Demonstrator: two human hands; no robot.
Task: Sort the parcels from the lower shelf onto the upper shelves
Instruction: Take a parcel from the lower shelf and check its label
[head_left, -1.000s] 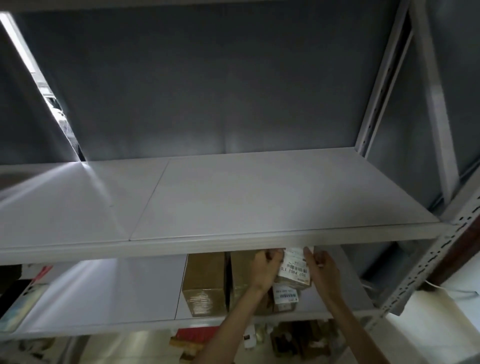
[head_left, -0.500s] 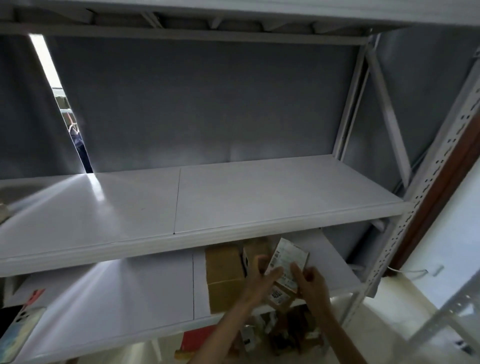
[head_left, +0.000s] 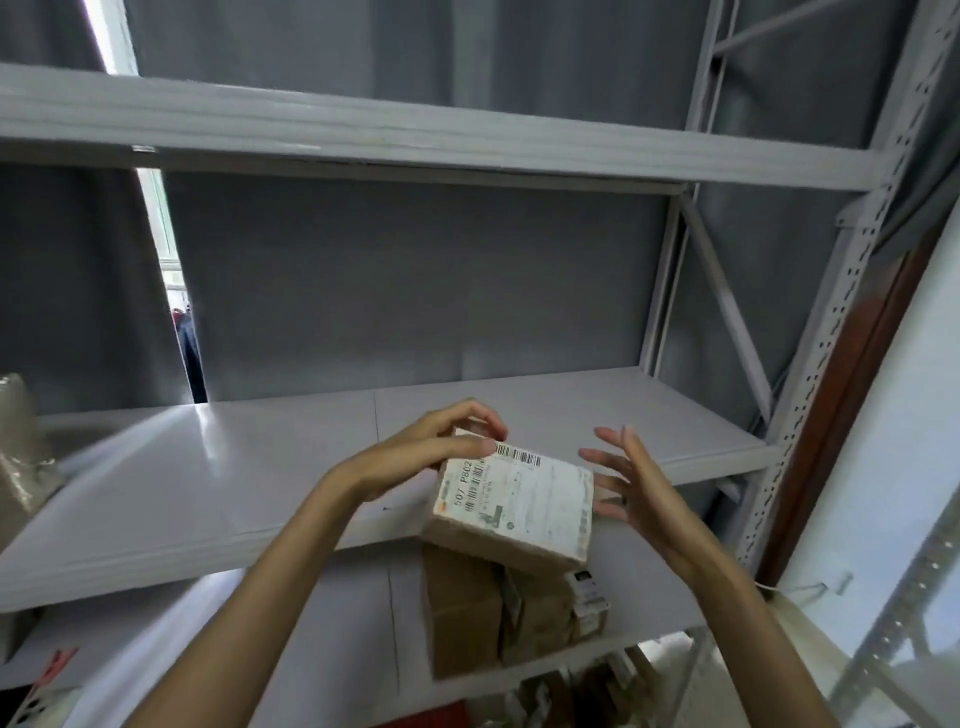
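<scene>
A small brown parcel (head_left: 511, 512) with a white barcode label on top hangs tilted in front of the middle shelf's (head_left: 208, 499) front edge. My left hand (head_left: 441, 452) grips its far left corner, thumb on the label and fingers curled over the back. Just right of the parcel, my right hand (head_left: 631, 483) has its fingers spread and straight, and I cannot tell whether they touch the box. On the lower shelf (head_left: 332, 649) below stand two or three more brown parcels (head_left: 493, 618), side by side.
An upper shelf (head_left: 415, 137) runs across above. A perforated grey upright (head_left: 810, 374) stands at the right, with a diagonal brace behind it. A plastic-wrapped bundle (head_left: 21, 452) sits at the middle shelf's left end. More goods lie under the lower shelf.
The labelled parcel has come up from the lower shelf to the level of the middle shelf. My right hand has let go of it and spread open. The camera has tilted upward.
</scene>
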